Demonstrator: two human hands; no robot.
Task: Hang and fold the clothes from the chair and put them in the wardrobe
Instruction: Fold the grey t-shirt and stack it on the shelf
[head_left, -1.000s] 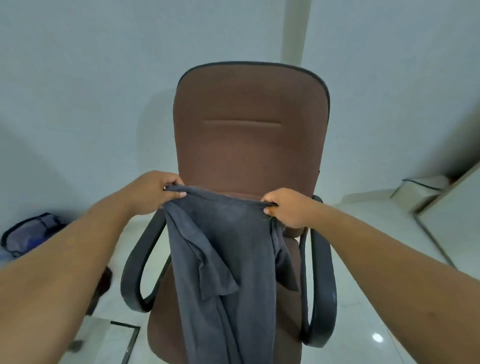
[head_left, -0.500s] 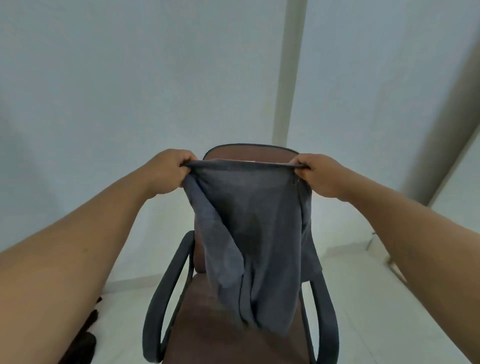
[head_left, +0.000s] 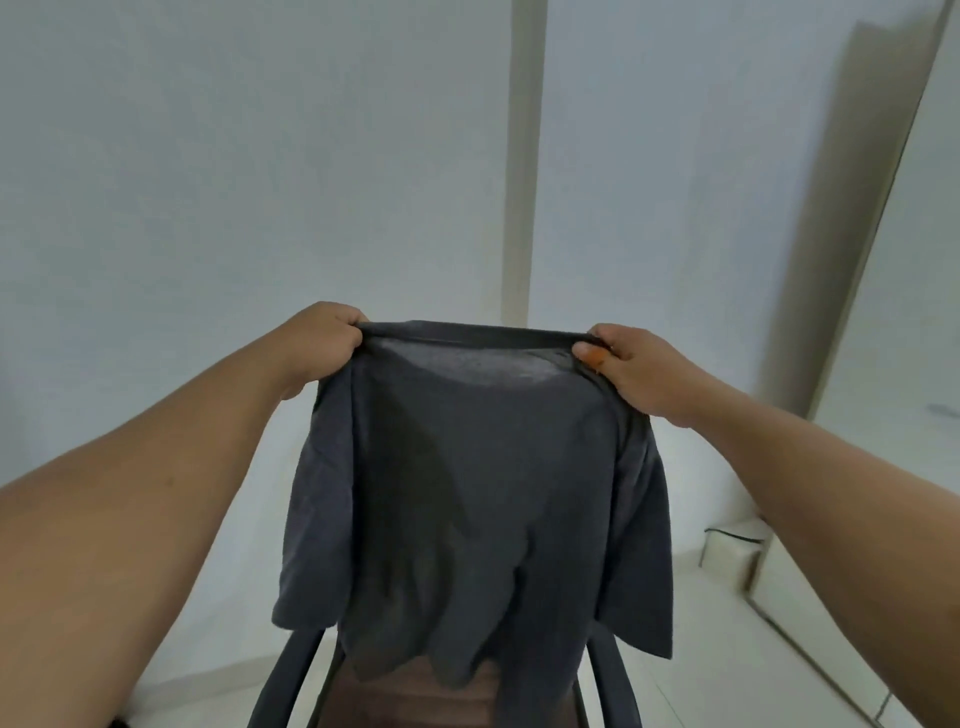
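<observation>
Two hands, left hand (head_left: 324, 345) and right hand (head_left: 636, 371), gripping grey T-shirt (head_left: 478, 499) stretched between them, above chair (head_left: 415, 696)

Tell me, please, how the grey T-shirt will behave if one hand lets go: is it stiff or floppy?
Probably floppy: the T-shirt hangs in soft folds between the left hand and the right hand. It seems light and thin, since brightness shows through near the top edge. Released on one side, it would likely droop toward the chair.

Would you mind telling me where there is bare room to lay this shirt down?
Only a brown strip of the chair seat shows bare, between the dark armrests below the grey T-shirt. Pale floor lies open right of the chair. Both hands grip the shirt.
</observation>
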